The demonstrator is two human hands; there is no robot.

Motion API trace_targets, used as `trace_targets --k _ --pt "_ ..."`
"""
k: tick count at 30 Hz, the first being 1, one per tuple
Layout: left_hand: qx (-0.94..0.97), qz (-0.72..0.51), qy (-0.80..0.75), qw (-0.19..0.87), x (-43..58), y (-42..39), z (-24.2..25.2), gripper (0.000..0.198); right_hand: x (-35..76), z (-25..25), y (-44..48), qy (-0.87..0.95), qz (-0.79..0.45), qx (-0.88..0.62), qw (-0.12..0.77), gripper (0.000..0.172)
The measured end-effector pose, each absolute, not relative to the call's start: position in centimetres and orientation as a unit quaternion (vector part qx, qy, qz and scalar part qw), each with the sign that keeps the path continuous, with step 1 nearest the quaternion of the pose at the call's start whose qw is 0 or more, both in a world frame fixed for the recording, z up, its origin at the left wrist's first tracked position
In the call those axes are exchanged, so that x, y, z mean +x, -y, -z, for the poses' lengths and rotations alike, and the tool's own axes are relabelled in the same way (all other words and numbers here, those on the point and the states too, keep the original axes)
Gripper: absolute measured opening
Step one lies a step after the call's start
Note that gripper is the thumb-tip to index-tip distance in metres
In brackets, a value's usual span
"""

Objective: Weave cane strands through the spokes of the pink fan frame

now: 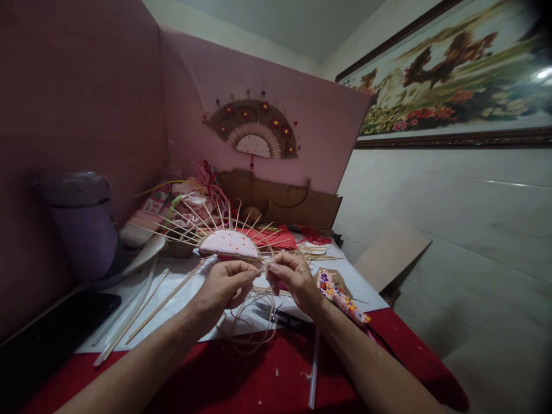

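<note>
Both my hands meet just in front of a half-round white piece with red dots (229,244), from which several thin wooden sticks fan out. My left hand (230,284) pinches a thin tan cord between thumb and fingertips. Close beside it, my right hand (295,282) pinches the same cord, near the right corner of the dotted piece. Below the hands the cord loops loosely (249,347) over the edge of the white sheet and the red cloth. Whether the cord is fastened to a stick cannot be made out.
Black-handled scissors (287,318) and a flower-patterned glue gun (342,299) lie near my right hand. Loose sticks (166,302) and a phone (64,322) are on the left, before a lidded purple cup (84,230). A finished fan (254,129) hangs on the pink board.
</note>
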State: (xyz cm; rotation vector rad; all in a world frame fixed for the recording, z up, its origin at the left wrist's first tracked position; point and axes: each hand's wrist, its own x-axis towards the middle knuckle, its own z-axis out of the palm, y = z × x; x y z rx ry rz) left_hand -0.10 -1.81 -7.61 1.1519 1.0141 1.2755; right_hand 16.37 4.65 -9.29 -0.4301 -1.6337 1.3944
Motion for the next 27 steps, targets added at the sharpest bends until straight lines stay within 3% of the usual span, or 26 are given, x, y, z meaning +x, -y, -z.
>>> trace_targets --k 5,13,19,27 --pt "0.479 -0.527 -0.434 0.551 -0.08 1.95 7.43 0.025 16.24 9.14 -4.36 0.646 -0.588 -0.181 0.452 0.016" --pt "0.454 -0.540 -0.427 0.566 -0.32 1.77 7.92 0.022 16.13 8.84 -4.06 0.632 -0.599 -0.183 0.457 0.036" --pt "0.451 -0.545 -0.432 0.559 -0.16 1.91 7.78 0.023 16.19 9.37 -4.33 0.663 -0.569 -0.191 0.449 0.021" --pt "0.465 -0.543 -0.429 0.551 -0.08 1.86 7.75 0.027 16.11 9.46 -4.46 0.650 -0.596 -0.181 0.436 0.024"
